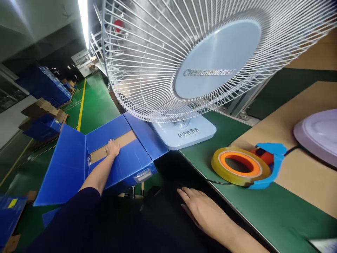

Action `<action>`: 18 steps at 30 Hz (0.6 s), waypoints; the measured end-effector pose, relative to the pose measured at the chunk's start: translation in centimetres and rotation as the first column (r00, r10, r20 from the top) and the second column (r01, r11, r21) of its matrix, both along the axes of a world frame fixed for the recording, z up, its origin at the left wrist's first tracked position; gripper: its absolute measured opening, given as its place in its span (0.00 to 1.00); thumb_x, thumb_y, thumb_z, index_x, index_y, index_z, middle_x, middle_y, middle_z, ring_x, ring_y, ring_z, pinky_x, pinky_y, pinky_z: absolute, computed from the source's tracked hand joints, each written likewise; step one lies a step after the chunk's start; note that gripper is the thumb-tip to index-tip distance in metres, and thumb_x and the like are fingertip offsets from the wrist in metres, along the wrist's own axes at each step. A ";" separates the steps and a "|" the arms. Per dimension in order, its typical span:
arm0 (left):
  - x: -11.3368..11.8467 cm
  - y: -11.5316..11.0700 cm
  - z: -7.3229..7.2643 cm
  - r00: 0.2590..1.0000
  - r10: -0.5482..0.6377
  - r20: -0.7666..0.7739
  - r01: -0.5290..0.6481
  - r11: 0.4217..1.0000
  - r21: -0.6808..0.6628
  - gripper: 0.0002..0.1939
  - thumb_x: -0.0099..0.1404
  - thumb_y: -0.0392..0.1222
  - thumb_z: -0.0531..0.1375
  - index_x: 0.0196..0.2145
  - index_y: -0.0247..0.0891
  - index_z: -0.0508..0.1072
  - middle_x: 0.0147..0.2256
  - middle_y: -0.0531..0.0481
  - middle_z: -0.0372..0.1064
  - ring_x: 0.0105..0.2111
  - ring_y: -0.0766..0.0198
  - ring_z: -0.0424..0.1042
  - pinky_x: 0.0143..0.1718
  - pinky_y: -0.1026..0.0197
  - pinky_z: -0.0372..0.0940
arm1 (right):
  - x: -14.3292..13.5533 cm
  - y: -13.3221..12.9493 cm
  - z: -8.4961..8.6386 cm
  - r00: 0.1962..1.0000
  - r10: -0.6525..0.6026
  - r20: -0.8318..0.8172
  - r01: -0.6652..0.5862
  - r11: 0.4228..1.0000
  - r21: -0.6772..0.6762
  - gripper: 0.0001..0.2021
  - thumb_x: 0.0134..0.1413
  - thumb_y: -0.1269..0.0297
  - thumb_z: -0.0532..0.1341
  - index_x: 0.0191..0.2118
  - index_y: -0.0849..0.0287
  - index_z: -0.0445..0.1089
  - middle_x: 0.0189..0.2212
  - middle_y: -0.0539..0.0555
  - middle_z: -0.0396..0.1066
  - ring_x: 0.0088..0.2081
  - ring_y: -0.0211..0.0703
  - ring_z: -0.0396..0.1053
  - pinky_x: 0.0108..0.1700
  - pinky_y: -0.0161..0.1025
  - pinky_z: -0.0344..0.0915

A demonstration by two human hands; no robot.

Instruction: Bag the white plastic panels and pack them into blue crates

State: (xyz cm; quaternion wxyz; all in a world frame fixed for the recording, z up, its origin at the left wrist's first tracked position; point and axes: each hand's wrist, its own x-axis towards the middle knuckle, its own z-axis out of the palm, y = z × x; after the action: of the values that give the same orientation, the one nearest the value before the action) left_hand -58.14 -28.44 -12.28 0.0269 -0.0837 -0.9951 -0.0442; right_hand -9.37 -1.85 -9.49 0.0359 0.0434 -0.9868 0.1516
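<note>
My left hand [113, 148] rests with its fingers apart on a brown cardboard strip [126, 139] between the inner flaps of a blue box [134, 158]. The box's outer flaps are spread, one reaching under the fan base. My right hand [193, 203] hangs in front of the table edge, holding nothing, its fingers extended and lying near each other. A fan with a white wire cage and a light blue centre disc [218, 59] stands at the table's edge, its blue base [186, 135] beside the box.
On the green table [263, 203] lies a tape dispenser with a yellow roll [218, 165] and blue handle. A lilac base [318, 137] sits on cardboard [297, 175] at right. Blue boxes [42, 88] stand along the green floor at left.
</note>
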 end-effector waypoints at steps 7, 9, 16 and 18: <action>0.6 -0.1 -0.2 0.995 -0.036 -0.091 0.046 0.993 0.113 0.36 0.77 0.50 0.52 0.77 0.34 0.58 0.80 0.35 0.44 0.81 0.45 0.40 0.80 0.37 0.35 | -1.3 -1.1 0.4 0.955 0.047 -0.294 -0.064 0.997 -0.049 0.22 0.76 0.64 0.55 0.69 0.58 0.71 0.69 0.64 0.69 0.67 0.59 0.70 0.66 0.57 0.74; 0.8 -0.1 0.1 0.995 -0.035 -0.092 0.047 0.989 0.141 0.36 0.77 0.49 0.53 0.77 0.34 0.58 0.80 0.34 0.44 0.81 0.46 0.40 0.80 0.37 0.34 | -2.5 -2.2 0.6 0.941 0.049 -0.334 -0.074 0.995 -0.065 0.23 0.76 0.64 0.56 0.71 0.59 0.68 0.69 0.65 0.68 0.69 0.61 0.68 0.67 0.58 0.73; 9.4 -2.4 3.0 0.943 -0.132 -0.305 0.269 0.844 0.464 0.23 0.75 0.44 0.61 0.64 0.38 0.73 0.74 0.33 0.59 0.76 0.44 0.55 0.77 0.36 0.51 | -10.2 -9.0 0.3 0.906 0.148 -0.396 -0.187 0.980 -0.061 0.28 0.77 0.59 0.58 0.75 0.62 0.61 0.73 0.66 0.63 0.75 0.64 0.58 0.74 0.64 0.61; 15.2 -5.0 3.9 0.878 -0.264 -0.398 0.448 0.746 0.493 0.17 0.76 0.45 0.61 0.60 0.42 0.75 0.69 0.36 0.67 0.70 0.46 0.65 0.72 0.39 0.60 | -12.7 -10.8 0.1 0.896 0.201 -0.396 -0.231 0.973 -0.027 0.29 0.77 0.58 0.57 0.75 0.64 0.61 0.74 0.66 0.61 0.76 0.65 0.55 0.75 0.66 0.57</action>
State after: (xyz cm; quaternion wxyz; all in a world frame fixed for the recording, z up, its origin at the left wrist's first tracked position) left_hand -42.89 -33.39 -8.35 0.1940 -0.2679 -0.8838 -0.3310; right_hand -22.10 -12.60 -9.42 0.2164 0.1807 -0.9426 0.1791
